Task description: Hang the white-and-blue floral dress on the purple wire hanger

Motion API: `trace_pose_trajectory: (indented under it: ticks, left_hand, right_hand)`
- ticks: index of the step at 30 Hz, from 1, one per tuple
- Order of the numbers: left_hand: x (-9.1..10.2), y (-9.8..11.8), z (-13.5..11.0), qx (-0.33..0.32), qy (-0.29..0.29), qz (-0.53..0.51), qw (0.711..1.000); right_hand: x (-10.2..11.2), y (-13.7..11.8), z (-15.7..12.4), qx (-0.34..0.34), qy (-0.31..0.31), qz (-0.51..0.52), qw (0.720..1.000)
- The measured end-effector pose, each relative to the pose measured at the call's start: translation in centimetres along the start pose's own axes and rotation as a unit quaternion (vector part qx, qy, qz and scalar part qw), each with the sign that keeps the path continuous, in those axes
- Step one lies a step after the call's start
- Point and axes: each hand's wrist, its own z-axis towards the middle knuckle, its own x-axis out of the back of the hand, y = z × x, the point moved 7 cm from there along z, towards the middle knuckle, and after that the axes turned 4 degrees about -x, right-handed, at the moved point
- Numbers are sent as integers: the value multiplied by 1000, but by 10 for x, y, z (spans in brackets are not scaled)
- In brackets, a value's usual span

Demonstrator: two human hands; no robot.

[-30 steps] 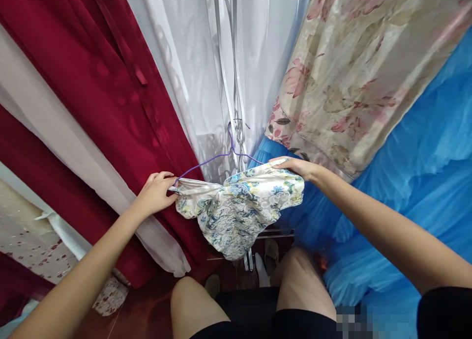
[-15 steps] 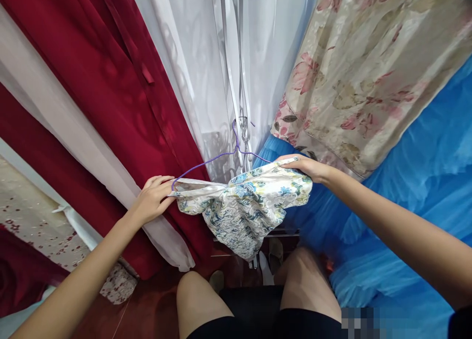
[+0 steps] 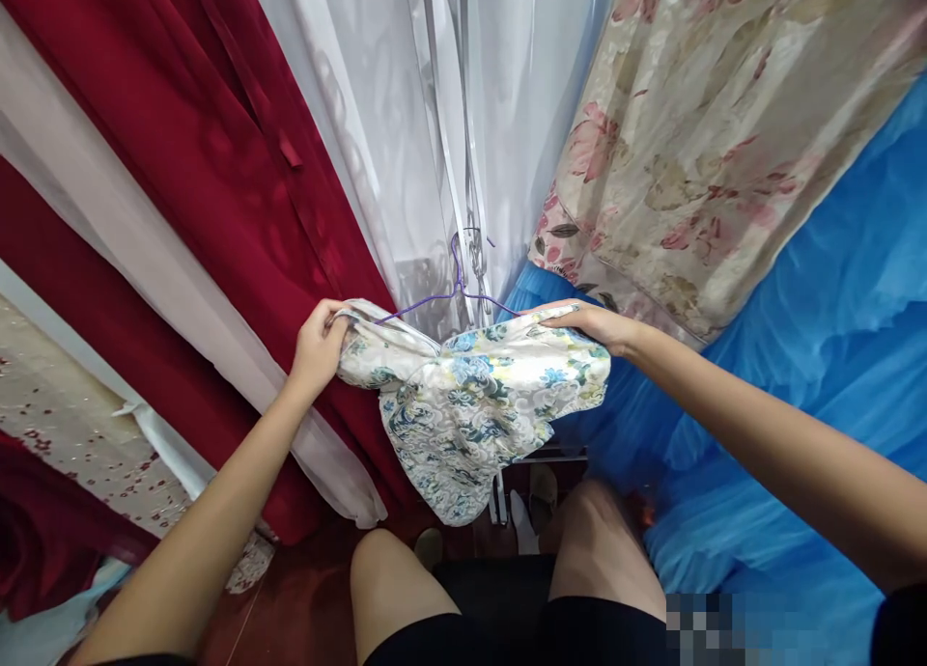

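A white blouse (image 3: 470, 396) with blue, green and yellow flowers hangs from a thin purple wire hanger (image 3: 458, 278). My left hand (image 3: 320, 343) pinches the blouse at its left shoulder, where the cloth now covers that end of the hanger. On the other side my right hand (image 3: 590, 323) grips the top edge of the right shoulder, thumb under the cloth and fingers over it. The right end of the hanger is hidden inside the blouse. The hanger's hook points upward, in front of metal chains or hooks on the rack.
Dark red drapes (image 3: 238, 193) and pale sheer cloth hang on the left. White cloth (image 3: 507, 97) hangs behind slim metal rods (image 3: 445, 125). On the right are a beige floral garment (image 3: 695, 164) and blue tulle (image 3: 818, 357). Shoes (image 3: 522, 523) stand on the reddish floor below.
My left hand has raised the blouse's left shoulder and drawn it over the hanger's left end, which was bare before. My right hand keeps its grip, nearly still.
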Motion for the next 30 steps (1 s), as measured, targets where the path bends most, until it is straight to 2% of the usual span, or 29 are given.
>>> trace_pose_trajectory:
  ticks: [2,4,7,9,13,16,18,20,22,25,26,27,30]
  left_hand:
    - [-22,18,12,-17,-35,-31,999]
    - [-37,34,15,-34,-48,-6,998]
    - [-40,43,6,-32,-12,46,998]
    - [-41,45,-2,-44,-18,57,997]
    - [-46,45,-8,-58,-51,100,992]
    - [-51,43,-5,-44,-51,126,990]
    - [-56,43,-5,-35,-51,128,990]
    - [-60,42,-8,-21,-43,120,992]
    - [-64,41,-13,-4,-31,87,996]
    - [-74,37,-21,46,-38,-38,997]
    - [-79,34,-24,74,-49,-89,992]
    - [-84,30,-27,104,-59,-135,984]
    - [-95,25,-32,171,-71,-218,958]
  right_hand:
    - [-1,5,-1,8,22,-7,1000]
    - [4,14,-4,22,51,-14,998]
    - [23,28,-16,58,114,-52,990]
    - [36,26,-29,97,150,-87,980]
    - [43,-8,-52,154,182,-89,967]
    - [27,-40,-54,171,171,-59,968]
    - [12,-54,-51,189,172,-81,963]
    - [2,-59,-49,214,202,-140,945]
    - [1,-57,-52,246,259,-214,909]
    - [18,-42,-56,266,349,-301,847]
    - [29,-34,-54,254,363,-304,843]
    - [41,-25,-51,231,360,-289,856]
    - [70,-2,-39,152,288,-177,929]
